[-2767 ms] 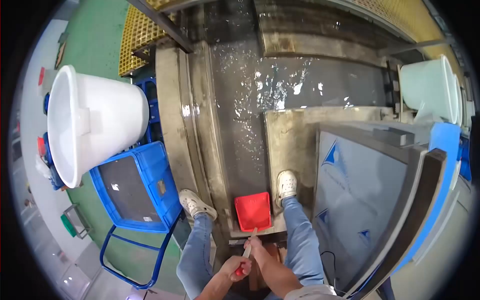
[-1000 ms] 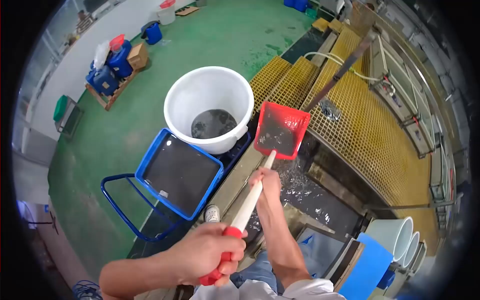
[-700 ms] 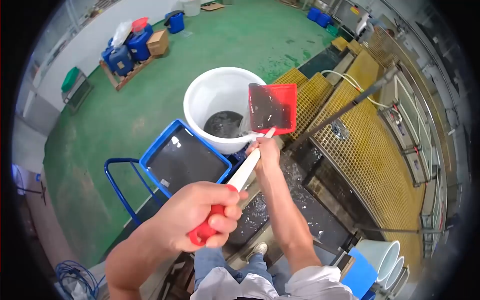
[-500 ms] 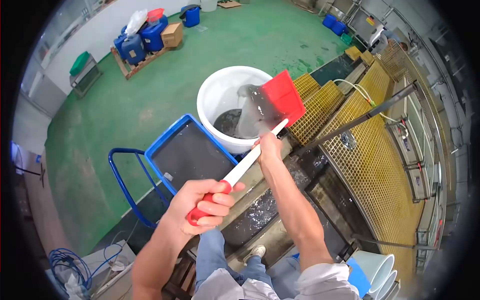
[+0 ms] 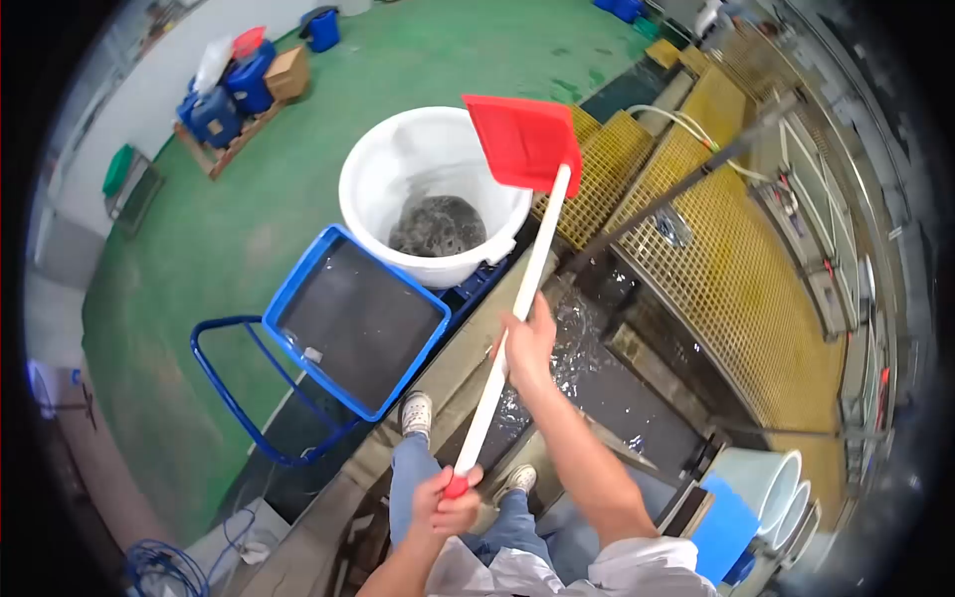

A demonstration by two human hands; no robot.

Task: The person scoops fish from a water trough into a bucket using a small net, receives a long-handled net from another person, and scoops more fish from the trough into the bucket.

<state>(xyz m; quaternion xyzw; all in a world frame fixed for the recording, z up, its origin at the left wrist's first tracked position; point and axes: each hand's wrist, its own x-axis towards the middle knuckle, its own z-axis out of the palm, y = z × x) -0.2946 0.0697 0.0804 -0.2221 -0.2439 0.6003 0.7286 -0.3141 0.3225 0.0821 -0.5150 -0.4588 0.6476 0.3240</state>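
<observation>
A shovel (image 5: pixel 512 343) with a red plastic blade, white shaft and red grip runs diagonally across the view. Its blade (image 5: pixel 522 144) is over the right rim of a large white tub (image 5: pixel 373 179), which has dark grey liquid in its bottom. My left hand (image 5: pixel 445 507) is closed round the red grip end, close to my body. Higher up, my right hand (image 5: pixel 529 343) holds the white shaft around its middle. A blue-rimmed tray (image 5: pixel 288 289) of dark grey liquid stands just left of the shaft, apart from both hands.
Dark water fills a channel (image 5: pixel 647 398) at right, beside yellow grating (image 5: pixel 706 289). A blue cart handle (image 5: pixel 224 398) curves at left. White buckets (image 5: pixel 761 478) stand lower right. Blue drums (image 5: pixel 214 114) and a cardboard box (image 5: pixel 287 74) are across the green floor.
The blade has risen and swung away from the tub's inside, and liquid no longer pours from it. Both hands have moved down in view, still holding the shovel. The view has shifted.
</observation>
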